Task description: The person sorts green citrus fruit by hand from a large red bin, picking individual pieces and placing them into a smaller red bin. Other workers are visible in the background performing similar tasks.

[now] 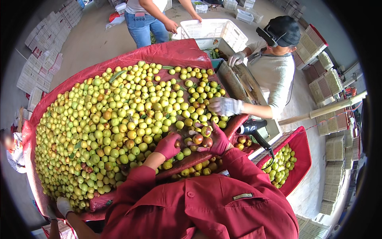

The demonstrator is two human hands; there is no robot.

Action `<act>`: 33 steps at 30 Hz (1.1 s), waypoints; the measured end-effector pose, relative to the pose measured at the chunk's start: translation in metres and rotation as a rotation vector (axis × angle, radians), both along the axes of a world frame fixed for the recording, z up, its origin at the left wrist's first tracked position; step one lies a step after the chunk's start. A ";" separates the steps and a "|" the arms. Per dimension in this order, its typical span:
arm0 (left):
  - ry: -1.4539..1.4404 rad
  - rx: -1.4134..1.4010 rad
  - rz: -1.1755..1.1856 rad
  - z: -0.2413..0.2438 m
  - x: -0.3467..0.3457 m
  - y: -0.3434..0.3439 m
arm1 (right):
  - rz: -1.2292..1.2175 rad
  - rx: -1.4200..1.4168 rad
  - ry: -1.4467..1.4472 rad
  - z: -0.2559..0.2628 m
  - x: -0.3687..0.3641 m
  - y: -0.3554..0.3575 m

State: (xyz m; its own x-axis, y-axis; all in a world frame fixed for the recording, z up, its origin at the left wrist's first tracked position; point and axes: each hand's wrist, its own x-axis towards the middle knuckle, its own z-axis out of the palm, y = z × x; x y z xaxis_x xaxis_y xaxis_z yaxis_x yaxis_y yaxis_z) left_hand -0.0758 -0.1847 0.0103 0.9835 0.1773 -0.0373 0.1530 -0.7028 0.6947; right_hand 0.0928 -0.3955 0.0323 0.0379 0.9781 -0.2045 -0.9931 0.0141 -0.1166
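A broad heap of yellow-green jujubes (119, 110) covers the red-lined sorting table (119, 61) before me. My left hand (169, 146), in a dark red glove, is closed around a brownish jujube (178, 143) at the heap's near edge. Palm up and fingers spread leftward, my right hand (220, 138) cradles three red-brown jujubes, one of them the upper jujube (206, 131). Its glove is the same red, with paler fingers. Below both hands runs the table's rolled red edge (191, 159), and browner jujubes (206, 171) lie under it.
Across the table, a co-worker's gloved hand (226, 106) reaches into the jujubes near my right hand. A black hair dryer (253, 128) hangs at the right edge. Beyond it stands a red-lined crate (301, 170) of green jujubes. Another person's gloved hand (64, 206) is at lower left.
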 end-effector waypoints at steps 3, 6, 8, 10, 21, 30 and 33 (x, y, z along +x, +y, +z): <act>0.003 -0.704 0.160 -0.014 -0.018 0.007 | 0.008 0.014 0.099 -0.006 -0.002 0.003; 0.089 -1.280 0.285 0.038 -0.031 0.008 | 0.041 0.021 0.118 -0.017 -0.004 -0.001; 0.032 -1.479 0.345 0.052 -0.038 0.005 | 0.046 0.018 -0.061 -0.015 -0.008 -0.001; 0.001 -1.469 0.369 0.060 -0.043 0.002 | 0.084 -0.061 -0.168 -0.008 -0.010 0.003; -0.039 -1.522 0.339 0.061 -0.041 -0.016 | -0.196 -0.195 -0.398 0.012 -0.021 -0.023; 0.177 -1.659 0.394 0.056 -0.025 -0.028 | -0.355 0.021 0.182 0.033 -0.060 -0.042; 0.208 -1.707 0.323 0.046 -0.025 -0.025 | -0.406 0.047 0.047 0.022 -0.064 -0.068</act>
State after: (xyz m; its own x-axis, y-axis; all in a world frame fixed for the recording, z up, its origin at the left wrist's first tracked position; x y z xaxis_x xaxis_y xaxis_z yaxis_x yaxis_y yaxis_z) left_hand -0.1004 -0.2100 0.0568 0.8744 -0.0211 -0.4847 0.3022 0.8053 0.5101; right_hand 0.0285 -0.4634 0.0539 0.4142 0.8940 -0.1709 -0.9101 0.4100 -0.0609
